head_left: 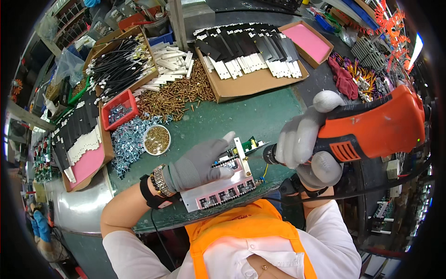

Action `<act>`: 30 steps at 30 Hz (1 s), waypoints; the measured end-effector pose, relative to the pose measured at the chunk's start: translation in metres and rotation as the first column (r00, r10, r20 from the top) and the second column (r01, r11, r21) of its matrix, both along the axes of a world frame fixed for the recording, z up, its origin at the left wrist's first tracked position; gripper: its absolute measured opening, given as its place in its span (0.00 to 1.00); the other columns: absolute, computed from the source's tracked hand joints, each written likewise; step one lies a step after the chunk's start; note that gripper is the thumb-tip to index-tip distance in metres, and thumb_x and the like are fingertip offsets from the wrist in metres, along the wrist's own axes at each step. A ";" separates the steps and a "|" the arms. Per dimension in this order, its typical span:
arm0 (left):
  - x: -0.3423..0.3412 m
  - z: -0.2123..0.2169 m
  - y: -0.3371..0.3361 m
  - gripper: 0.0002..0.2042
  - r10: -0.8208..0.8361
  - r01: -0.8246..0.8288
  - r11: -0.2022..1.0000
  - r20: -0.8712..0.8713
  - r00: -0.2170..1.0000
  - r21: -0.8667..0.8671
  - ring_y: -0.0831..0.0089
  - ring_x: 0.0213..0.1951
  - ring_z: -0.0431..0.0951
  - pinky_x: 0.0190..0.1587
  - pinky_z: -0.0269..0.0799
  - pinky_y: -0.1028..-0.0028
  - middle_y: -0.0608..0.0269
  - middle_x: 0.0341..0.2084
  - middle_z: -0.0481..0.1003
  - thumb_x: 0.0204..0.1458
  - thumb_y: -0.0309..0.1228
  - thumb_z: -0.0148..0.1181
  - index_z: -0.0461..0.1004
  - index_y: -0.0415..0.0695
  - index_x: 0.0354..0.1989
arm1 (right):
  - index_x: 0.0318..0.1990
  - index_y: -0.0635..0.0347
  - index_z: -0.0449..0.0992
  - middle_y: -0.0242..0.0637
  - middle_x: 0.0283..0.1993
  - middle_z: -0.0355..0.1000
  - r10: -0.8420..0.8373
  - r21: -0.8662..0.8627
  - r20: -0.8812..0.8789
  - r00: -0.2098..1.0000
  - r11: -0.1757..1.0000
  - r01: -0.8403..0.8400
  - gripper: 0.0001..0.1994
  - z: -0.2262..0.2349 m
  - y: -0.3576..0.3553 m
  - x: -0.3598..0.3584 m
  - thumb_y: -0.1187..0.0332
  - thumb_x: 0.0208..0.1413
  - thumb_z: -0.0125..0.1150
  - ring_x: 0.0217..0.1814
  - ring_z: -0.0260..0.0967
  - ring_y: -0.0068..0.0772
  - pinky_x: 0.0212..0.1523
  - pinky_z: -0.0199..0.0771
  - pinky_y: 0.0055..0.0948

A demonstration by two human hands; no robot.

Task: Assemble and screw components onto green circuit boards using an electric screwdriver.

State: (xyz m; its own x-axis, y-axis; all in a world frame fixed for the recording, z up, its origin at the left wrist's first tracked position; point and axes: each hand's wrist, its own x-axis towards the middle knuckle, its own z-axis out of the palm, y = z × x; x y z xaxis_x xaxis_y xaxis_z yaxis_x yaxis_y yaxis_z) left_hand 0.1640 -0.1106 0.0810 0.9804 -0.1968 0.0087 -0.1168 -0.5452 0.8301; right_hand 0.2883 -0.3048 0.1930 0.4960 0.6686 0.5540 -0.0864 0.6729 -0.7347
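Note:
My right hand (304,139), in a grey-white glove, is wrapped round an orange and black power drill (376,123). The drill's chuck points left, its tip at a white strip (241,154) with holes. That strip lies across a circuit board assembly (218,191) with a silver metal plate and several black components along its near edge. My left hand (200,162), in a grey glove, holds the assembly from the left, thumb on the plate and a finger reaching toward the strip. The palm hides part of the assembly. Green board parts (251,144) show behind the strip.
Left of the board are a white tub of small brass screws (157,140), silver clips (130,144) and a red bin (119,109). Farther off lie brass bolts (179,90) and cardboard trays (260,86) of black-and-white strips. A black cable (371,189) runs at right.

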 end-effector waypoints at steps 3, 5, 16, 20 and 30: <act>0.002 -0.003 0.001 0.49 -0.026 0.026 1.000 0.004 1.000 0.003 0.47 0.54 0.68 0.58 0.63 0.61 0.38 0.52 0.67 0.50 0.65 0.52 0.49 0.34 0.68 | 0.65 0.61 0.53 0.31 0.23 0.69 -0.007 -0.048 0.036 0.999 0.999 0.009 0.35 0.006 -0.001 0.000 0.69 0.52 0.66 0.18 0.66 0.30 0.18 0.64 0.29; 0.002 -0.003 0.002 0.49 -0.026 0.026 1.000 -0.017 1.000 -0.010 0.46 0.55 0.68 0.58 0.63 0.61 0.38 0.52 0.67 0.50 0.65 0.52 0.49 0.33 0.67 | 0.62 0.61 0.55 0.31 0.23 0.69 -0.044 -0.107 0.064 0.997 0.993 0.051 0.34 -0.002 -0.003 -0.001 0.68 0.51 0.67 0.18 0.66 0.29 0.19 0.65 0.28; 0.001 -0.012 -0.001 0.41 0.017 -0.013 0.999 0.082 0.996 -0.044 0.44 0.48 0.72 0.52 0.68 0.58 0.40 0.48 0.69 0.51 0.54 0.59 0.54 0.37 0.65 | 0.49 0.61 0.61 0.32 0.22 0.68 0.074 -0.007 0.171 0.983 0.997 -0.074 0.24 -0.013 0.033 -0.009 0.69 0.50 0.70 0.20 0.64 0.25 0.22 0.67 0.24; 0.000 -0.004 -0.003 0.37 0.023 -0.019 0.996 0.040 0.999 -0.088 0.45 0.49 0.72 0.52 0.69 0.61 0.41 0.47 0.70 0.48 0.40 0.64 0.55 0.38 0.65 | 0.51 0.61 0.60 0.31 0.22 0.68 0.063 -0.061 0.185 0.981 0.997 -0.052 0.25 -0.013 0.022 -0.004 0.69 0.50 0.69 0.19 0.63 0.26 0.21 0.66 0.25; 0.000 -0.007 -0.003 0.42 0.045 -0.054 0.988 -0.060 0.997 -0.144 0.60 0.56 0.71 0.60 0.65 0.65 0.45 0.54 0.69 0.51 0.51 0.63 0.52 0.37 0.67 | 0.57 0.64 0.58 0.30 0.20 0.66 0.103 -0.033 0.039 0.994 0.994 -0.102 0.30 0.004 -0.005 -0.019 0.70 0.49 0.68 0.14 0.63 0.27 0.16 0.63 0.27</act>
State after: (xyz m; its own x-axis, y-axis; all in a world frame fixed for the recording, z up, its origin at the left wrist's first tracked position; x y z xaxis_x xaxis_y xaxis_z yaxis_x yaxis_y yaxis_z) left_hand 0.1643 -0.1140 0.0745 0.9886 -0.1488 -0.0222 -0.0431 -0.4218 0.9057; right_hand 0.2695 -0.3101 0.1966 0.4014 0.7320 0.5504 -0.1237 0.6388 -0.7594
